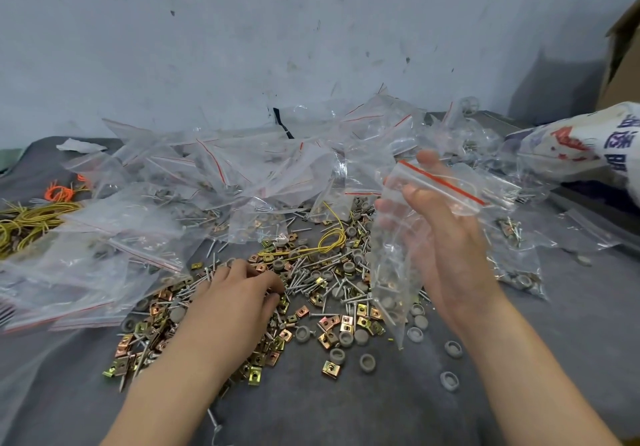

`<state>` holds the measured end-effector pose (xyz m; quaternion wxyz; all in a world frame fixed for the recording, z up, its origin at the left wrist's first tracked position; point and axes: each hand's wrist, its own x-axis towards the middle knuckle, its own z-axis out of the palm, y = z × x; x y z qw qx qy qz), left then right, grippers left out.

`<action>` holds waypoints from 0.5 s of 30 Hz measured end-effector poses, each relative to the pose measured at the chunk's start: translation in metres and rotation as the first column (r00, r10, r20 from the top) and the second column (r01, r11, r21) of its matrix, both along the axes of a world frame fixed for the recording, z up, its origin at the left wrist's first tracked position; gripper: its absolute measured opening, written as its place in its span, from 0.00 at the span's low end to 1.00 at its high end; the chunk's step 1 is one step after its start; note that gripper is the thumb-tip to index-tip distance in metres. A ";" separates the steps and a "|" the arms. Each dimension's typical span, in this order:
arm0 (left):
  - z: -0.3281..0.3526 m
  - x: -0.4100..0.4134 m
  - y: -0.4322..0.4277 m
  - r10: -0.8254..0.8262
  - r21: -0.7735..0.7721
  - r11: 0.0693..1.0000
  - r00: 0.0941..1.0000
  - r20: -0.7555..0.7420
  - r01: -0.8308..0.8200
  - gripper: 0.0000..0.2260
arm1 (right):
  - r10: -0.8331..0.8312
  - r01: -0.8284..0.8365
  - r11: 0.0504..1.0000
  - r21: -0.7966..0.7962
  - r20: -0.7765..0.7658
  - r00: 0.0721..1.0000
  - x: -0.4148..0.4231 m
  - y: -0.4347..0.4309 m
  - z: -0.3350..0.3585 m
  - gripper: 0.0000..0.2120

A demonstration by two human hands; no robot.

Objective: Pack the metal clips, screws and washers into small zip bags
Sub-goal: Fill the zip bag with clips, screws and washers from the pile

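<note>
Right hand (443,237) raised upright, thumb and fingers gripping a part-filled zip bag (394,272) hanging above the tabletop (346,414). Left hand (239,293) palm-down, fingers curled into loose clips (329,369) and screws (311,275); possibly pinching one, can't tell. Washers (367,362) scattered nearby.

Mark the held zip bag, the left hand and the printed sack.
zip bag (389,269), head view, lower part holding parts.
left hand (239,288), head view, back of hand.
printed sack (581,144), head view, its printed side.
</note>
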<state>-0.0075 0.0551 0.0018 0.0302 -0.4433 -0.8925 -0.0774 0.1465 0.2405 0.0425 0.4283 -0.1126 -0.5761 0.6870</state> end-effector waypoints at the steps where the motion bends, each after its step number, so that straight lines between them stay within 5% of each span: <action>1: -0.001 0.001 0.001 0.004 -0.002 1.000 1.000 -0.007 -0.004 0.12 | -0.003 0.003 1.000 0.000 0.006 1.000 0.000 0.000 0.000 0.25; 5: -0.003 0.000 0.003 -0.011 -0.008 1.000 1.000 -0.025 0.011 0.12 | -0.016 0.016 1.000 0.012 0.022 1.000 -0.001 -0.001 0.000 0.19; 10: -0.004 0.002 0.007 -0.042 0.034 0.998 0.998 -0.040 0.043 0.06 | -0.009 0.008 0.999 0.037 0.019 1.000 -0.001 0.001 -0.001 0.27; 15: 0.002 0.002 0.007 -0.110 0.284 0.953 0.994 -0.012 0.109 0.06 | -0.017 0.016 1.000 0.025 0.016 1.000 0.000 0.001 0.000 0.19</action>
